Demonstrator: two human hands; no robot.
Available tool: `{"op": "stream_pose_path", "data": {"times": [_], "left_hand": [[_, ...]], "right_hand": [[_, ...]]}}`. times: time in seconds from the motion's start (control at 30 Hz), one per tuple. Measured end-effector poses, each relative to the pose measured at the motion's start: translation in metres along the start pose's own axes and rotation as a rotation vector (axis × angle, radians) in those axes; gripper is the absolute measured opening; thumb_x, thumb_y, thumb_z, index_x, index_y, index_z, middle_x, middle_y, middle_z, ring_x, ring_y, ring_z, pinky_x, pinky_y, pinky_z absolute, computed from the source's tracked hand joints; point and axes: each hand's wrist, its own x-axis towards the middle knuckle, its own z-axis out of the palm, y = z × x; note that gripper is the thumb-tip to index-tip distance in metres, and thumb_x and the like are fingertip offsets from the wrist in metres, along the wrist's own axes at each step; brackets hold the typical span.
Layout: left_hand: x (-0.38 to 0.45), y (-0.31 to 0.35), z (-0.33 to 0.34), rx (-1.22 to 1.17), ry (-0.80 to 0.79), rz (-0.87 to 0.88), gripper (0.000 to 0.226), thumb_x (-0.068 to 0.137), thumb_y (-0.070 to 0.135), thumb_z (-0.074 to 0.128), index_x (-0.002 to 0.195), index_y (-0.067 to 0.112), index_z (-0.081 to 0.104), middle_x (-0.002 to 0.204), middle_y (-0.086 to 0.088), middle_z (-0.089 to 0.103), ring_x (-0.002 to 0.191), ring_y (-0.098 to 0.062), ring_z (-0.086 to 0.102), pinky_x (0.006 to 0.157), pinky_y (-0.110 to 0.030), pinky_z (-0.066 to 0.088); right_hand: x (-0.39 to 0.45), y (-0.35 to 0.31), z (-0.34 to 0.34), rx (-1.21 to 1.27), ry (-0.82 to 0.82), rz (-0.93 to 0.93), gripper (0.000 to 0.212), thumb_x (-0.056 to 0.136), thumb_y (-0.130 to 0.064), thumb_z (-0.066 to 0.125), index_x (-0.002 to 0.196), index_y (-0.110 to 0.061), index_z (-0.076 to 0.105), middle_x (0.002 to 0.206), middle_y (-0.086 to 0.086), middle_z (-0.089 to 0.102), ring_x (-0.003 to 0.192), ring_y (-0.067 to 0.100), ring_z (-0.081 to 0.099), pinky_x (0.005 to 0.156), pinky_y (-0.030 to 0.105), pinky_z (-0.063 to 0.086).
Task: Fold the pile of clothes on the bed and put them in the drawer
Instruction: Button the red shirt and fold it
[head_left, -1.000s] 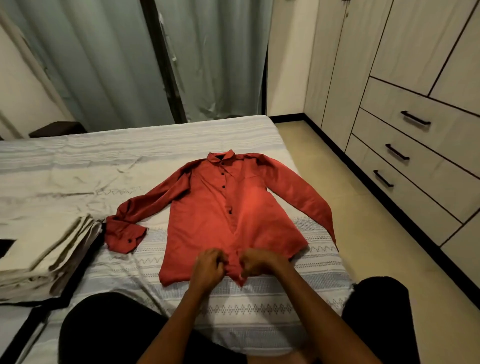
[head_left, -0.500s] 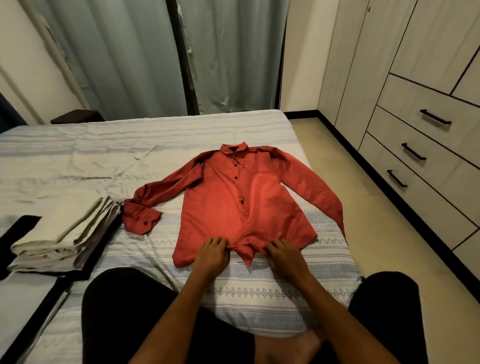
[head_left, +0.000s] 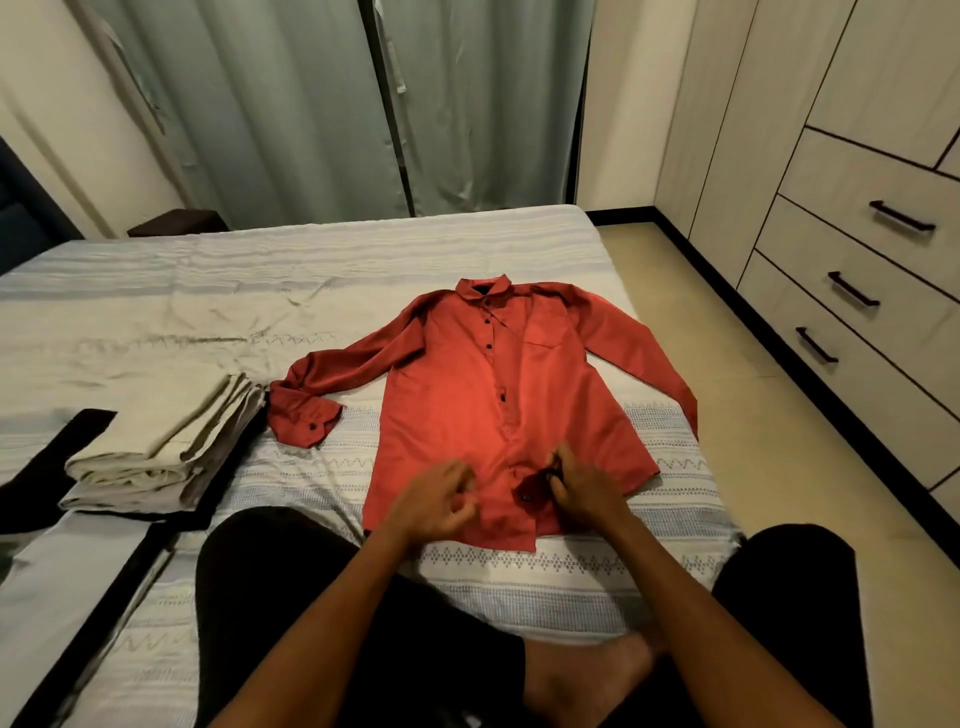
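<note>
Red shirt (head_left: 467, 395) hem pinched by right hand (head_left: 587, 491).

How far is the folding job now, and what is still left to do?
Done: a folded beige stack lies on the bed. In hand: the red shirt lies spread flat, unfolded; the right hand pinches its lower front, the left hand rests beside. Left: folding it and filling the drawers, all closed.
</note>
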Motion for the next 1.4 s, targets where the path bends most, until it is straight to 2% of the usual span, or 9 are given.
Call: {"op": "stream_pose_path", "data": {"times": [0.13,0.27,0.33,0.5,0.6,0.77,0.87,1.07,1.4], "left_hand": [[-0.009,0.001,0.019,0.371,-0.195,0.307,0.049,0.091,0.067,0.048,0.108,0.021,0.052,0.109,-0.002,0.054,0.092,-0.021,0.054,0.075,-0.033,0.047],[-0.008,-0.001,0.02,0.318,-0.233,0.305,0.033,0.092,0.044,0.052,0.108,0.016,0.057,0.104,-0.006,0.057,0.09,-0.026,0.057,0.067,-0.037,0.053],[-0.004,0.007,0.018,0.198,-0.201,0.22,0.017,0.089,0.031,0.052,0.091,0.015,0.058,0.09,-0.003,0.059,0.077,-0.024,0.057,0.06,-0.039,0.052],[0.01,0.019,0.011,-0.13,-0.373,-0.108,0.021,0.078,0.037,0.049,0.069,0.024,0.063,0.071,0.01,0.062,0.062,-0.011,0.057,0.059,-0.031,0.051],[0.023,0.021,0.011,-0.368,-0.394,-0.368,0.024,0.089,0.024,0.049,0.072,0.021,0.065,0.06,0.002,0.061,0.045,-0.013,0.053,0.047,-0.026,0.045],[0.067,0.008,0.006,-0.452,-0.133,-0.502,0.02,0.095,0.014,0.049,0.082,0.018,0.064,0.059,0.001,0.061,0.047,-0.019,0.056,0.047,-0.024,0.041],[0.097,-0.005,0.003,-0.346,0.003,-0.507,0.014,0.094,0.015,0.054,0.094,0.019,0.067,0.077,-0.001,0.07,0.072,-0.021,0.064,0.065,-0.029,0.044],[0.158,-0.037,0.002,-0.162,0.012,-0.459,0.046,0.09,0.023,0.043,0.132,0.018,0.059,0.133,-0.008,0.062,0.121,-0.028,0.057,0.1,-0.039,0.045],[0.295,-0.112,0.002,0.081,0.043,-0.426,0.033,0.091,0.016,0.051,0.121,0.014,0.065,0.121,-0.012,0.068,0.107,-0.036,0.062,0.086,-0.041,0.046]], "right_hand": [[-0.005,-0.003,0.002,0.022,-0.068,-0.095,0.026,0.084,-0.008,0.052,0.086,-0.033,0.055,0.096,-0.008,0.066,0.09,0.023,0.066,0.073,0.037,0.052],[-0.01,0.0,0.005,0.009,-0.071,-0.143,0.043,0.084,-0.015,0.057,0.126,-0.023,0.055,0.093,0.004,0.068,0.08,0.025,0.064,0.066,0.033,0.047],[-0.009,0.005,0.008,0.012,-0.078,-0.164,0.048,0.081,-0.023,0.056,0.129,-0.027,0.06,0.092,0.002,0.07,0.077,0.021,0.063,0.065,0.03,0.045],[-0.002,0.006,0.005,0.056,-0.266,-0.086,0.03,0.074,-0.038,0.051,0.068,-0.016,0.07,0.068,0.001,0.07,0.058,0.015,0.058,0.059,0.032,0.043],[0.009,-0.005,-0.009,0.014,-0.427,-0.021,0.043,0.089,-0.046,0.052,0.065,-0.016,0.073,0.061,-0.001,0.069,0.058,0.014,0.065,0.065,0.034,0.051],[0.044,-0.019,-0.009,-0.243,-0.011,-0.079,0.043,0.098,-0.049,0.048,0.085,-0.013,0.069,0.086,0.011,0.071,0.084,0.033,0.067,0.062,0.035,0.042],[0.073,-0.025,-0.005,-0.217,0.018,-0.136,0.027,0.097,-0.037,0.053,0.108,-0.019,0.069,0.112,0.009,0.066,0.103,0.034,0.062,0.077,0.039,0.049],[0.142,-0.023,-0.004,-0.313,0.077,-0.052,0.045,0.09,-0.037,0.041,0.122,-0.022,0.067,0.126,0.005,0.063,0.118,0.032,0.054,0.094,0.041,0.045],[0.297,0.006,-0.016,-0.42,0.092,-0.044,0.038,0.096,-0.036,0.052,0.12,-0.011,0.068,0.137,0.011,0.056,0.142,0.036,0.034,0.112,0.047,0.028]]}}
